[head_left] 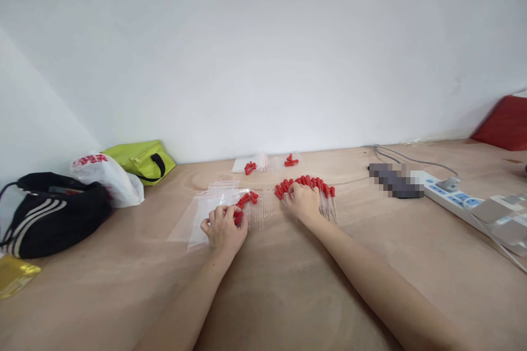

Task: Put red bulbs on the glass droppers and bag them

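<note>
Several glass droppers with red rubber bulbs (307, 180) lie fanned in a row right of centre. My right hand (302, 202) rests over the row, its fingers bent down and together; whatever they grip is hidden. Left of them lie several bare glass tubes (263, 211). My left hand (225, 228) is curled beside loose red bulbs (247, 198), with a red bulb (237, 218) showing between thumb and forefinger. Under and beside this hand spread clear zip bags (201, 211).
Near the wall lie more bags (269, 163) with red bulbs (290, 161). At left sit a black bag (61, 214), a white plastic bag (109, 178) and a yellow-green bag (140, 159). A power strip (447, 194) and a blurred dark object (395, 180) lie right.
</note>
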Demonstrator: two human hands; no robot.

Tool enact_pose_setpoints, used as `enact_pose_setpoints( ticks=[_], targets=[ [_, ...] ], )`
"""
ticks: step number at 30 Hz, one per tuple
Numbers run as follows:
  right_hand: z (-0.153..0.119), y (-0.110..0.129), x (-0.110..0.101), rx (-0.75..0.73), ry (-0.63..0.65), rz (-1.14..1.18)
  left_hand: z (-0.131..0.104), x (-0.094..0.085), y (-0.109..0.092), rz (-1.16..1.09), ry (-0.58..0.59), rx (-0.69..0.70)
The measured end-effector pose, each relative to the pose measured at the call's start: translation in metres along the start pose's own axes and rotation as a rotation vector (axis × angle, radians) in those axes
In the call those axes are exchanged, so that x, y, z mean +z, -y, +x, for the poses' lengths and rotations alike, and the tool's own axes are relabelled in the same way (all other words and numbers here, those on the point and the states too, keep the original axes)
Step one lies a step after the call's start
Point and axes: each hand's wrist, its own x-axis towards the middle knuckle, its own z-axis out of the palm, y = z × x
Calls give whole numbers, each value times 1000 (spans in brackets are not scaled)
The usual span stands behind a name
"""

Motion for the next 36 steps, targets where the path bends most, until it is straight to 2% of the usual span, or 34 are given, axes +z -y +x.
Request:
enact_pose_setpoints(
  ticks=[3, 8, 13, 18, 22, 24, 26, 30, 33, 36],
  targets=[
    [-4, 17, 0, -48, 72, -5, 0, -1, 3, 92, -37, 89],
    [-3, 42, 7, -5, 173, -19, -1, -8, 7, 209, -55, 237],
    [5, 49, 11, 40, 217, -12, -1, -10, 6, 237, -35, 256],
    [3, 50, 6, 20, 221, -12, -4, -7, 1, 100, -109, 342],
    [-11, 28, -3, -113, 165, 19, -12, 0, -5, -157, -59, 438],
    [-24, 5, -6, -288, 86, 117, -17, 3, -10, -247, -11, 461],
    [-40, -21, -7, -432, 19, 209, -20, 2, -15, -280, 38, 479],
    [-66, -60, -12, -588, -35, 310, -23, -5, -25, -294, 133, 528],
    [-72, -67, -16, -608, -22, 337, -24, -9, -30, -332, 176, 537],
    [-72, -63, -19, -622, -5, 328, -24, -10, -32, -355, 192, 536]
  ],
)
